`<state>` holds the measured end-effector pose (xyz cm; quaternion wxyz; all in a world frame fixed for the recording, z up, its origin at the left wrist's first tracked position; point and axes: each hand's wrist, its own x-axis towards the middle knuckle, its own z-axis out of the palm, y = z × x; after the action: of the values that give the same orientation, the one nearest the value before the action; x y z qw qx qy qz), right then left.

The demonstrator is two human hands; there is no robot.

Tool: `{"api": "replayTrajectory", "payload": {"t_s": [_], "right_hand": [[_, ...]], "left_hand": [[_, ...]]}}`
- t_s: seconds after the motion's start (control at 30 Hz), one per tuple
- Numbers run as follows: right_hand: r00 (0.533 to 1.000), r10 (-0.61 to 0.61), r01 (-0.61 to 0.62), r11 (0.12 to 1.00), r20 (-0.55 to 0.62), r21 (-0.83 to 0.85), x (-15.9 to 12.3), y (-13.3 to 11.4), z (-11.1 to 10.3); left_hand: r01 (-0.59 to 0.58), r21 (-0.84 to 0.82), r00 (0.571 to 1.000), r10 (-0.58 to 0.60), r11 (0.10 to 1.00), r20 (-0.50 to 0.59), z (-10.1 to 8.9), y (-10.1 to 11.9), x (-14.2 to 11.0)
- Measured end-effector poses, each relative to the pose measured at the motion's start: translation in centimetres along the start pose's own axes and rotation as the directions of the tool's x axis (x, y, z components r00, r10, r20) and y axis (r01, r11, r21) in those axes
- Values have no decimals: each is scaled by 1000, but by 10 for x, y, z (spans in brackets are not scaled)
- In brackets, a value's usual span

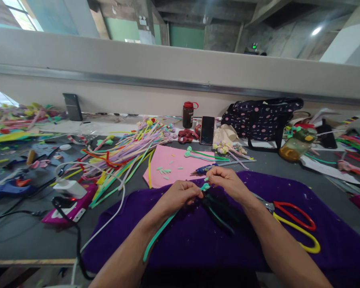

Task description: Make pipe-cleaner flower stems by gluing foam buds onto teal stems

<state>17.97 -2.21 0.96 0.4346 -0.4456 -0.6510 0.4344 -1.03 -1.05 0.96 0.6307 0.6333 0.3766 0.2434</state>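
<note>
Working close together, both hands pinch: L hand [188,193] clamped on mint-green chenille stem [159,230] nr its curled tip, R hand [223,180] closed on the tip. Stem trails to 7 o'clock over purple cloth [183,248]. I see pliers [218,221] approx. 5 o'clock, scissors [271,207] 4, pink sheet [193,168] 11.

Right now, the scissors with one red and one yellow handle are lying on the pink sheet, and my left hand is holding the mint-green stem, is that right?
Not quite: the scissors lie on the purple cloth, not the pink sheet, as the head view shows. Your left hand is indeed holding the mint-green stem.
</note>
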Motion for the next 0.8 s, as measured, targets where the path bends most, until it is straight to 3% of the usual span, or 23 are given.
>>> {"api": "replayTrajectory", "payload": {"t_s": [0.2,0.8], "right_hand": [[1000,-7,5,996,-12,-94,0,1,-2],[993,-117,117,941,20,-316,-3,-4,0]], "left_hand": [[19,27,999,-20,999,40,-2,-3,2],[23,66,1000,-24,998,9,-2,-5,4]]}}
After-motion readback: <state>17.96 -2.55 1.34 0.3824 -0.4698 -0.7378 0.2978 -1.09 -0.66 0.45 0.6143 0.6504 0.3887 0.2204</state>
